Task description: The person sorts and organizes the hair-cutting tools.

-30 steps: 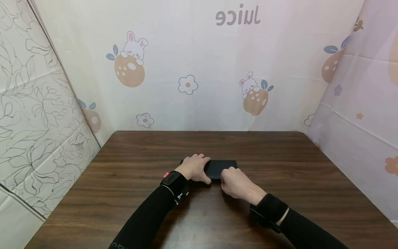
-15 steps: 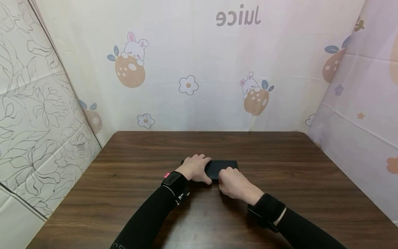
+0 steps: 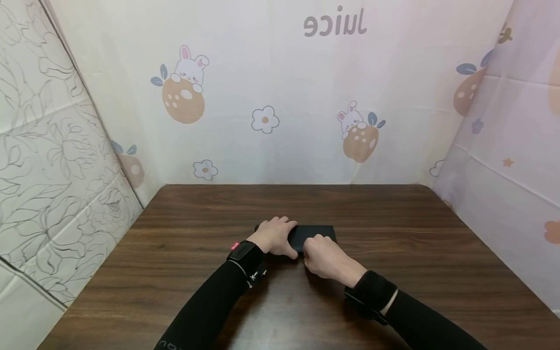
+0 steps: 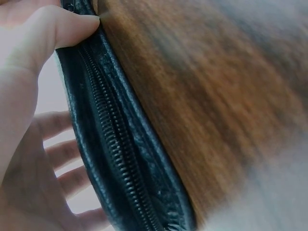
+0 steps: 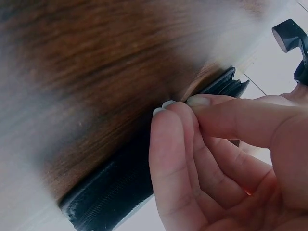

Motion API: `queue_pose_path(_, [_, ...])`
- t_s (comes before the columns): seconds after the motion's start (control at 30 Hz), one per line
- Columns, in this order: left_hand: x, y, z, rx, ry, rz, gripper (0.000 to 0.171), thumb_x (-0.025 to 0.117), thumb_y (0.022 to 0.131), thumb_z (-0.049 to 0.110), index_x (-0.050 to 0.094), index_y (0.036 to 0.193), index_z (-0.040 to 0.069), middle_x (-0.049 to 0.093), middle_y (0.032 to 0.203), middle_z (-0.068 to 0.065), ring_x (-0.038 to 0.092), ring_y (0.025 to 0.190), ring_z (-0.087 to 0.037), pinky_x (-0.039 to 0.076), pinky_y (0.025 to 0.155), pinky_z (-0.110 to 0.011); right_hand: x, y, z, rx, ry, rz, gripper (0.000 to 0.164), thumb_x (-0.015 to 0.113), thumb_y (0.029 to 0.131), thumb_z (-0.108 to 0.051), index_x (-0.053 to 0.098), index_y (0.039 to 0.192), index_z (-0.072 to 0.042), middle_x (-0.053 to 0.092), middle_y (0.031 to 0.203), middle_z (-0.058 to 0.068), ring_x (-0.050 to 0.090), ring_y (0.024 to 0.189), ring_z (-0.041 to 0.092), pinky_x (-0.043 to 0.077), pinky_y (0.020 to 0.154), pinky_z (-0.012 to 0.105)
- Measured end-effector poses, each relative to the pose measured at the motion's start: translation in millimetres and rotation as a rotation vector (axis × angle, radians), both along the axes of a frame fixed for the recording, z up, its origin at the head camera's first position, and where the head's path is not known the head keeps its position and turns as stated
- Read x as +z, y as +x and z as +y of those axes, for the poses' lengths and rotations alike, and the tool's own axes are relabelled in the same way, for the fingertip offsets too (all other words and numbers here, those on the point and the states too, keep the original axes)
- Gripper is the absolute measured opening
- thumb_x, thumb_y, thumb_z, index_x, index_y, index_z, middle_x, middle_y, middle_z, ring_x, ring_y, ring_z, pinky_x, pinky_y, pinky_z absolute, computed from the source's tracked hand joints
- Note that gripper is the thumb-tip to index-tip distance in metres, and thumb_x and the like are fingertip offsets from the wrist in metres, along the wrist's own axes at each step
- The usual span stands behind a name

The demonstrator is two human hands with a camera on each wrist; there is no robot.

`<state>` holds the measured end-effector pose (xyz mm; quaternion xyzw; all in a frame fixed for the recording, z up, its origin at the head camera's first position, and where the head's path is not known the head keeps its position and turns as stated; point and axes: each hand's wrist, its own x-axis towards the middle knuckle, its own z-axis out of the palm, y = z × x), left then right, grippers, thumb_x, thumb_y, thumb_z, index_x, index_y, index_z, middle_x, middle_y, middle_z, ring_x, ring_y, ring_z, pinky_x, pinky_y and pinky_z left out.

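Observation:
A flat black zip wallet [image 3: 314, 232] lies on the table, its zipped edge facing the person. My left hand [image 3: 274, 236] grips its left part: the thumb presses the near edge, and the spread fingers reach over to the far side. In the left wrist view the zipper [image 4: 115, 144] runs along the edge beyond the thumb. At the near edge, right of the left hand, my right hand [image 3: 327, 257] has its fingers curled in. The right wrist view shows its thumb and fingertips pinched together at the zipped edge; the zipper pull between them is hidden.
The wallet lies near the middle of a dark brown wooden table [image 3: 197, 209]. A printed curtain [image 3: 271, 73] hangs behind the table, with more cloth at both sides. Black bands with small cameras sit on both wrists, such as the left wristband [image 3: 246, 258].
My right hand has slid a little to the left along the wallet's near edge, closer to the left hand. The left hand and the wallet stay in place.

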<state>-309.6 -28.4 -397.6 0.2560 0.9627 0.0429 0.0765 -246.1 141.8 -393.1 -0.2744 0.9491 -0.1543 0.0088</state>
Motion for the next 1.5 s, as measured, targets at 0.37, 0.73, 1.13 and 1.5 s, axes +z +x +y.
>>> queue_pose_path(0.37, [0.0,1.0,-1.7,-0.009,0.006,-0.003,0.085,0.076,0.084,0.052,0.043,0.156,0.020,0.047,0.152,-0.005,0.047,0.135,-0.027,0.044,0.104,-0.048,-1.2,-0.6,-0.5,0.059,-0.011,0.035,0.037,0.066,0.088,0.002,0.056,0.057,-0.016,0.039,0.049,-0.008,0.036,0.040,0.006,0.032,0.043,0.022])
queue_pose_path(0.73, [0.2,2.4,-1.4,-0.012,0.000,0.002,0.084,0.076,0.084,0.052,0.044,0.155,0.020,0.050,0.149,-0.005,0.050,0.131,-0.026,0.045,0.102,-0.044,-2.1,-0.7,0.4,0.017,-0.023,-0.007,0.023,0.071,0.089,-0.002,0.069,0.068,-0.011,0.053,0.055,-0.005,0.048,0.044,0.008,0.044,0.047,0.025])
queue_pose_path(1.13, [2.2,5.7,-3.1,-0.008,0.001,0.001,0.084,0.076,0.085,0.051,0.043,0.156,0.019,0.050,0.150,-0.006,0.051,0.133,-0.026,0.045,0.104,-0.042,1.9,3.6,6.0,-0.031,-0.016,-0.080,0.017,0.073,0.090,-0.006,0.072,0.073,-0.008,0.056,0.060,-0.004,0.053,0.047,0.009,0.048,0.050,0.027])
queue_pose_path(1.5, [0.4,14.7,-3.0,-0.021,0.034,0.030,0.083,0.074,0.089,0.047,0.040,0.157,0.013,0.034,0.163,-0.011,0.034,0.149,-0.027,0.029,0.119,-0.042,7.1,3.0,11.3,-0.014,-0.041,-0.068,0.015,0.073,0.089,-0.004,0.073,0.074,-0.007,0.057,0.059,-0.005,0.052,0.047,0.008,0.047,0.049,0.026])
